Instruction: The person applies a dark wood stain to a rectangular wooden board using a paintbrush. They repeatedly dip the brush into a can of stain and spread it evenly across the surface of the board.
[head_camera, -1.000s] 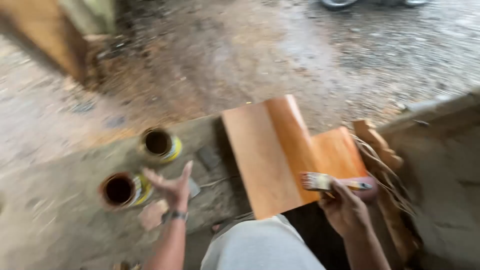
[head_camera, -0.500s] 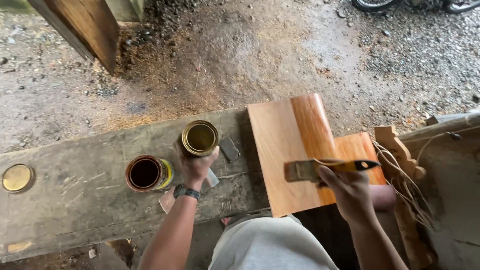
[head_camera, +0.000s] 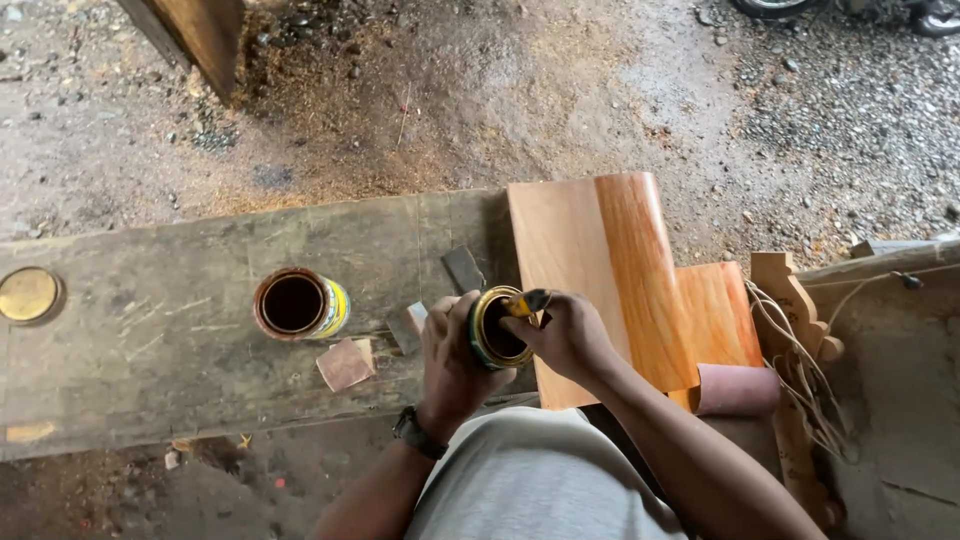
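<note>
My left hand (head_camera: 447, 358) grips a small open tin can (head_camera: 494, 328), tilted toward me above the near edge of a worn wooden plank (head_camera: 150, 330). A paintbrush (head_camera: 528, 302) with a yellow handle is in my right hand (head_camera: 566, 334), its bristles dipped inside the can and hidden. Just to the right lies a wooden board (head_camera: 600, 270), part pale and part glossy orange-brown. A second open can (head_camera: 297, 304) with a dark inside stands on the plank to the left.
A round brass-coloured lid (head_camera: 28, 294) lies at the plank's far left. Sandpaper pieces (head_camera: 345, 364) and a small dark block (head_camera: 463, 268) sit on the plank. A pink sandpaper roll (head_camera: 738, 389) and carved wooden pieces (head_camera: 795, 310) with cords are at the right. Gravel ground lies beyond.
My left hand took the can from the plank and brought it close. My right hand swung the brush left from over the board into the can.
</note>
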